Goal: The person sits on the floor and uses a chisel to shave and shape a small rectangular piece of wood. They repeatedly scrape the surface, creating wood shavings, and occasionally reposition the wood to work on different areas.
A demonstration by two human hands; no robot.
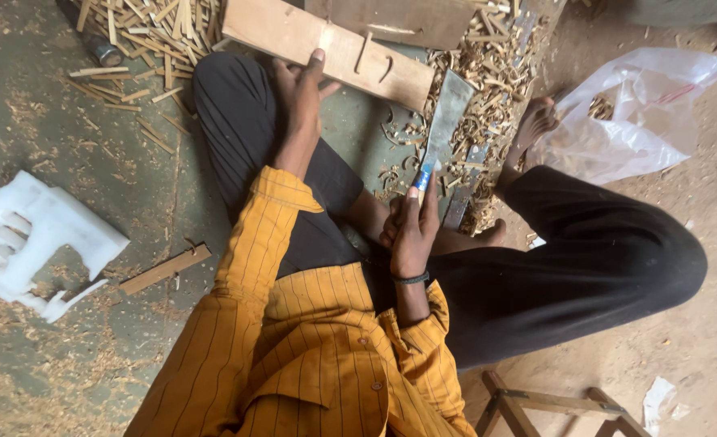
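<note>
Your left hand point(302, 85) lies open, fingertips on the pale rectangular wooden plank point(326, 48)'s near edge. Just beside that plank, your right hand point(411, 231) is closed around the broad grey metal blade point(443, 121)'s handle; bare floor point(67, 137) lies left.

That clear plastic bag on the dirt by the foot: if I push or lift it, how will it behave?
The plastic bag looks thin and crumpled, so it is probably floppy and would fold, not slide as one piece. It seems nearly empty apart from a few wood shavings inside, so likely very light. Its open mouth could spill them if tipped.
</note>
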